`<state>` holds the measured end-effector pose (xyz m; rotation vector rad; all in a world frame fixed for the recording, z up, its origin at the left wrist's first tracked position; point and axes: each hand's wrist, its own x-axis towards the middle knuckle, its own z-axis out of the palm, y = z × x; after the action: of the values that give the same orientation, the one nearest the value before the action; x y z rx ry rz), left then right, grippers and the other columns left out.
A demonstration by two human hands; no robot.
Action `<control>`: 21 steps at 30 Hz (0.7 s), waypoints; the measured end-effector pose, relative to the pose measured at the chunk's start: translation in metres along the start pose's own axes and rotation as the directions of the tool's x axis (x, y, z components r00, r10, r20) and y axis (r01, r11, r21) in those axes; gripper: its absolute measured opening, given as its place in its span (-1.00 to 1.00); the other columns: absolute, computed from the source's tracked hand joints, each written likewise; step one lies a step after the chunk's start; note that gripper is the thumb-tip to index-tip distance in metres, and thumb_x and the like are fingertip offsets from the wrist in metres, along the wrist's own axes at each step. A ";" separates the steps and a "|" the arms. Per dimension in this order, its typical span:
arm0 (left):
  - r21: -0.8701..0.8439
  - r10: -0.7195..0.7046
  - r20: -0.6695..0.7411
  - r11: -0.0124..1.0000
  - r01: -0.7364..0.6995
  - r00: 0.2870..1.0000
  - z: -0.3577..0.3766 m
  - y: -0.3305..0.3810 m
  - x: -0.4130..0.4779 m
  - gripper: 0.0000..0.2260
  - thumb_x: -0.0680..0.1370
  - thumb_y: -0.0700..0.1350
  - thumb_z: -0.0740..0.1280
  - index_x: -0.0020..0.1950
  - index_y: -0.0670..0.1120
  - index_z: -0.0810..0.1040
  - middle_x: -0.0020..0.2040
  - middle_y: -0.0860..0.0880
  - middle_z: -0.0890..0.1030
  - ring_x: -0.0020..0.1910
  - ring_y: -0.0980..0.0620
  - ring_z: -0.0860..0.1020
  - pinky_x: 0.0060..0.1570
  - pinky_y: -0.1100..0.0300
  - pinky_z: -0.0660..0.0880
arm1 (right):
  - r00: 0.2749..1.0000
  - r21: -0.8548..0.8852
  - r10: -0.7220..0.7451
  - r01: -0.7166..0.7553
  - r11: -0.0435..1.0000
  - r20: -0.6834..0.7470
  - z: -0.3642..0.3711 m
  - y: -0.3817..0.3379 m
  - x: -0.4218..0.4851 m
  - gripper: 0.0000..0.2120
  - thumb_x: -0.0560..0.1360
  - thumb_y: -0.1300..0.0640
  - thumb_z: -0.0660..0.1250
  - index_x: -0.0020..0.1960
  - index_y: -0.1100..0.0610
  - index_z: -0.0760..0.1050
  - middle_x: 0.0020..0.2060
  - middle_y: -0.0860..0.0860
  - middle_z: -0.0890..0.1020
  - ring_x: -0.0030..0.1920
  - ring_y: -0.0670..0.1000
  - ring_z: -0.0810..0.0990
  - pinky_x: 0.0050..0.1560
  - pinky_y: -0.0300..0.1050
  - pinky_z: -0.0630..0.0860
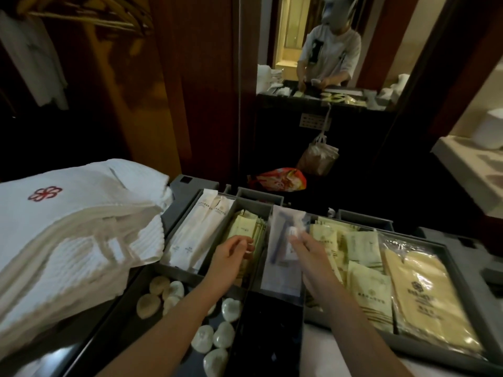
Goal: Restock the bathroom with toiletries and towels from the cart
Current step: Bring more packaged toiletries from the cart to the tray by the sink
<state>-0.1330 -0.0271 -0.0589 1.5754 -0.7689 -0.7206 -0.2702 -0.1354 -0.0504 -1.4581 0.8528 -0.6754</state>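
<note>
The left grip [231,253] is hovering over the compartment of pale yellow packets [245,227] near the middle of the cart tray [408,346]. Its fingers are curling in towards the thumb, but blur is hiding whether anything is pinched between them. The right grip [307,248] is reaching into the next compartment to the right, with its fingers lying fairly straight against a clear razor packet [281,268] that is standing tilted over the divider. Whether the thumb is closing behind that packet cannot be told. A small white tube [292,232] is showing inside the packet, just beyond the fingertips.

Long white packets [196,235] are filling the compartment towards the tray's left edge. Yellow sachets [362,248] and large clear-wrapped packets [424,295] are lying towards its right edge. Round wrapped soaps [217,336] are sitting in a dark section at the near edge, under the left forearm. Folded white towels [68,240] bearing a red flower emblem [45,193] are resting stacked on the cart's left side, overhanging the tray. A mirror [326,63] beyond the far edge is reflecting the person and the cart.
</note>
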 end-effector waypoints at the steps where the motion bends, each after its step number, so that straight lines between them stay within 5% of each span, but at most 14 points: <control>1: -0.015 0.003 0.015 1.000 -0.003 1.000 0.002 0.004 -0.002 -0.82 0.61 -0.13 0.17 -0.01 0.03 0.56 -0.04 0.03 0.62 -0.08 0.18 0.58 -0.21 0.46 0.46 | 1.000 0.013 0.003 -0.003 1.000 0.002 0.000 0.000 0.000 -0.83 0.61 0.08 0.17 0.03 0.13 0.49 0.13 -0.09 0.22 0.15 -0.11 0.19 0.21 -0.01 0.41; 3: 0.001 0.014 0.050 1.000 -0.014 0.999 0.008 0.011 -0.004 -0.86 0.59 -0.13 0.22 0.01 0.04 0.56 -0.04 0.10 0.61 -0.09 0.26 0.56 -0.19 0.47 0.46 | 0.999 0.051 0.046 -0.045 0.998 -0.017 0.001 -0.002 -0.001 -0.82 0.61 0.08 0.18 0.02 0.19 0.46 0.08 -0.16 0.23 0.10 -0.19 0.21 0.23 0.00 0.38; 4: 0.025 0.011 0.064 1.000 -0.013 0.998 0.011 0.014 -0.004 -0.88 0.57 -0.12 0.25 0.01 0.05 0.55 -0.05 0.11 0.60 -0.07 0.26 0.56 -0.16 0.45 0.46 | 0.998 0.062 0.063 -0.061 0.996 -0.019 0.002 -0.002 -0.002 -0.78 0.60 0.07 0.20 -0.09 0.18 0.53 -0.13 0.05 0.56 -0.03 -0.11 0.55 0.11 -0.06 0.46; 5: 0.044 0.001 0.074 0.999 -0.004 0.997 0.014 0.018 -0.003 -0.90 0.56 -0.11 0.27 -0.01 0.06 0.55 -0.05 0.11 0.60 -0.06 0.22 0.56 -0.13 0.41 0.46 | 0.998 0.058 0.064 -0.062 0.996 -0.028 0.004 -0.004 -0.004 -0.74 0.59 0.06 0.21 -0.22 0.11 0.54 -0.37 0.02 0.25 -0.33 -0.06 0.34 -0.07 -0.13 0.44; 8: 0.047 -0.044 0.028 0.998 0.043 0.999 0.017 0.025 0.000 -0.96 0.53 -0.08 0.32 -0.06 0.05 0.54 -0.10 0.07 0.58 -0.08 0.12 0.55 -0.13 0.34 0.46 | 0.999 -0.002 -0.011 0.011 1.000 -0.052 0.007 -0.004 -0.004 -0.69 0.57 0.06 0.24 -0.33 0.08 0.36 -0.44 -0.04 0.32 -0.36 -0.08 0.33 -0.29 -0.24 0.25; 11: 0.039 -0.082 -0.065 0.996 0.085 0.994 0.019 0.024 -0.002 -0.86 0.52 -0.06 0.33 0.07 0.02 0.49 -0.07 0.16 0.52 -0.09 0.22 0.50 -0.17 0.36 0.42 | 0.990 -0.080 -0.098 0.090 0.993 -0.106 0.007 -0.003 -0.003 -0.76 0.57 0.09 0.25 -0.27 0.06 0.45 -0.47 -0.11 0.41 -0.46 -0.20 0.36 -0.44 -0.43 0.24; 15: 0.032 -0.124 0.004 0.992 0.124 0.992 0.023 0.020 -0.007 -0.80 0.55 -0.06 0.30 0.17 0.04 0.44 -0.04 0.20 0.49 -0.10 0.31 0.46 -0.17 0.44 0.41 | 0.992 0.012 -0.035 0.037 0.999 -0.119 0.008 -0.002 -0.002 -0.77 0.58 0.14 0.23 -0.15 0.28 0.48 -0.33 0.09 0.44 -0.32 -0.05 0.39 -0.29 -0.22 0.30; 18: -0.142 -0.271 0.080 0.949 0.280 0.959 0.021 0.019 -0.008 -0.85 0.54 -0.05 0.32 0.10 0.01 0.51 -0.02 0.02 0.62 -0.05 0.06 0.60 -0.04 0.11 0.58 | 1.000 0.043 -0.005 0.005 0.999 0.001 0.012 0.003 -0.005 -0.83 0.56 0.21 0.24 -0.12 0.27 0.54 -0.28 0.21 0.53 -0.23 0.06 0.48 -0.15 -0.04 0.38; 21: -0.150 -0.293 0.053 0.943 0.298 0.955 0.015 0.010 -0.002 -0.92 0.50 -0.06 0.37 -0.03 0.00 0.61 -0.09 -0.06 0.66 -0.09 -0.02 0.62 -0.19 0.13 0.57 | 0.991 -0.094 -0.029 0.041 0.995 0.134 0.016 0.005 -0.006 -0.86 0.53 0.22 0.29 -0.11 0.11 0.63 -0.22 0.05 0.66 -0.18 -0.02 0.61 -0.14 -0.24 0.52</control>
<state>-0.1467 -0.0352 -0.0509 1.5551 -0.4865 -1.0008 -0.2609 -0.1211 -0.0560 -1.5898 0.7675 -0.5632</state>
